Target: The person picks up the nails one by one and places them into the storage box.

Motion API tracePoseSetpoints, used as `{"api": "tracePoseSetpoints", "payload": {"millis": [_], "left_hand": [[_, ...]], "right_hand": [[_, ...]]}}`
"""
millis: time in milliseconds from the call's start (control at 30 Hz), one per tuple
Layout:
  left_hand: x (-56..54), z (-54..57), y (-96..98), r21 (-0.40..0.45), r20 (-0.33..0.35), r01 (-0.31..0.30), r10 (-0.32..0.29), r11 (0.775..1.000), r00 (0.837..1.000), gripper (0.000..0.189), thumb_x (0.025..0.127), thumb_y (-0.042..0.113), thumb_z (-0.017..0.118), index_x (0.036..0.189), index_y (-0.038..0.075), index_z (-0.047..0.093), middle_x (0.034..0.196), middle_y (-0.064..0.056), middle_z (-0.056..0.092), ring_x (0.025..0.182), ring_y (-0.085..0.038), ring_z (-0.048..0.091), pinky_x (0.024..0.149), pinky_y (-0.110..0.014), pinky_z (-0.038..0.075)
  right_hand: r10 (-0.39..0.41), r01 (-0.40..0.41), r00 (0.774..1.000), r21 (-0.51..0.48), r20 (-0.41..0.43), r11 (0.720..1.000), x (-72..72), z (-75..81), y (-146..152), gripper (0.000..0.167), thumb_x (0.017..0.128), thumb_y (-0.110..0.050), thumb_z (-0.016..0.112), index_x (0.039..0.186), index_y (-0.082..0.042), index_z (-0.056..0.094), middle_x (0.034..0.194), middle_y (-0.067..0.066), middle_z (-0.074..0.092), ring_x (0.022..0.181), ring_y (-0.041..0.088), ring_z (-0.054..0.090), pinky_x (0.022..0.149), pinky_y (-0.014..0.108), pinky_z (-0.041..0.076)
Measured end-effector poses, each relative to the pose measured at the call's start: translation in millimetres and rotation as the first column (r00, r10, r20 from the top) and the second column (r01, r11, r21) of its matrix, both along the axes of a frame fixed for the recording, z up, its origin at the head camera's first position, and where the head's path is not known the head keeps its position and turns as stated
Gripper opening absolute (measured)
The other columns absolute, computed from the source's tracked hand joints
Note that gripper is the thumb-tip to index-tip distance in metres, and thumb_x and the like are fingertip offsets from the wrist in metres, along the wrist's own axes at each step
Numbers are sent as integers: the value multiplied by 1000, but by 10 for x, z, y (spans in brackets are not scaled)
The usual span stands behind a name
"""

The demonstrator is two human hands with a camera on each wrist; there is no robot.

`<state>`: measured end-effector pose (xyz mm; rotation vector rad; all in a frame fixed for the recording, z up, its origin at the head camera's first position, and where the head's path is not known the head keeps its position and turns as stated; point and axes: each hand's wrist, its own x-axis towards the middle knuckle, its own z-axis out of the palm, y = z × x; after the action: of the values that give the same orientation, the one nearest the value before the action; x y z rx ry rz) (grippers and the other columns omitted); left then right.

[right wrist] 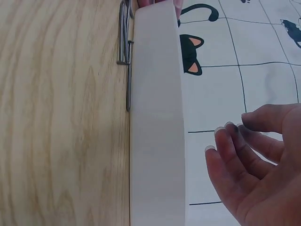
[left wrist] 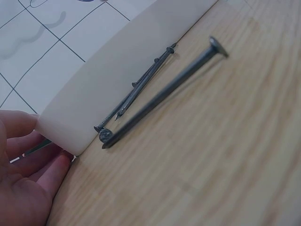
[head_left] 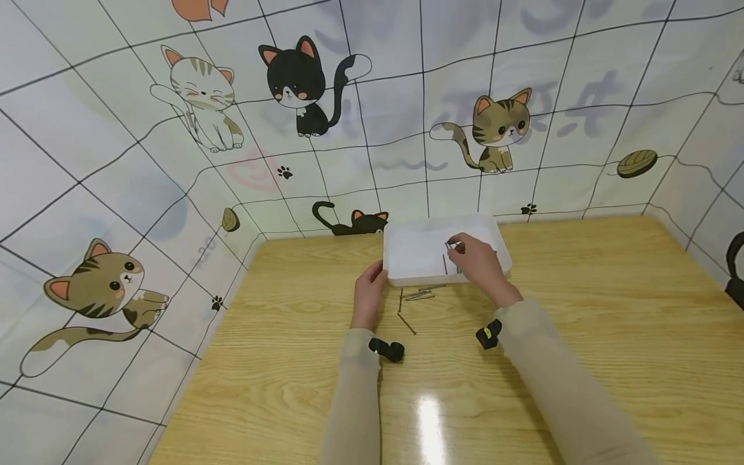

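Observation:
A shallow white tray (head_left: 415,281) stands on the wooden table by the back wall. My left hand (head_left: 369,296) grips its near left corner, with the fingertips against the wall of the tray in the left wrist view. Over the tray's right part, my right hand (head_left: 478,263) pinches what looks like a nail (head_left: 447,245) between thumb and fingertips; the right wrist view hides it. Inside the tray lie a nail (head_left: 445,264) and at least one more, partly covered by the hand. Several grey nails (left wrist: 162,96) lie on the table along the tray's front side.
A single nail (head_left: 407,323) lies apart, nearer to me than the others. The wooden table (head_left: 290,361) meets walls covered with cat-printed sheeting (head_left: 401,148) at the back and sides. A black wrist camera (head_left: 387,349) sits on the left sleeve, another camera (head_left: 489,334) on the right.

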<state>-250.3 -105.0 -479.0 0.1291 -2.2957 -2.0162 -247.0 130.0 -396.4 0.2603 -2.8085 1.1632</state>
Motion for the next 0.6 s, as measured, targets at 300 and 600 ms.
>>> {"api": "tracePoseSetpoints", "payload": {"millis": [300, 600], "left_hand": [[-31, -3, -1, 29, -2, 0, 0, 1000, 1000, 35, 91, 25, 51, 125, 15, 54, 123, 1, 53, 114, -10, 44, 96, -33, 34], [-1, 4, 14, 43, -1, 0, 0, 999, 1000, 36, 91, 24, 51, 126, 14, 53, 124, 0, 53, 114, -10, 44, 96, -34, 34]], "right_hand": [[6, -10, 999, -110, -36, 994, 161, -27, -53, 31, 92, -26, 47, 118, -11, 54, 99, 8, 61, 87, 24, 56, 72, 41, 44], [8, -13, 1000, -177, -30, 984, 320, -132, -110, 31, 91, -30, 48, 117, -13, 54, 97, 5, 61, 87, 22, 55, 73, 40, 43]]}}
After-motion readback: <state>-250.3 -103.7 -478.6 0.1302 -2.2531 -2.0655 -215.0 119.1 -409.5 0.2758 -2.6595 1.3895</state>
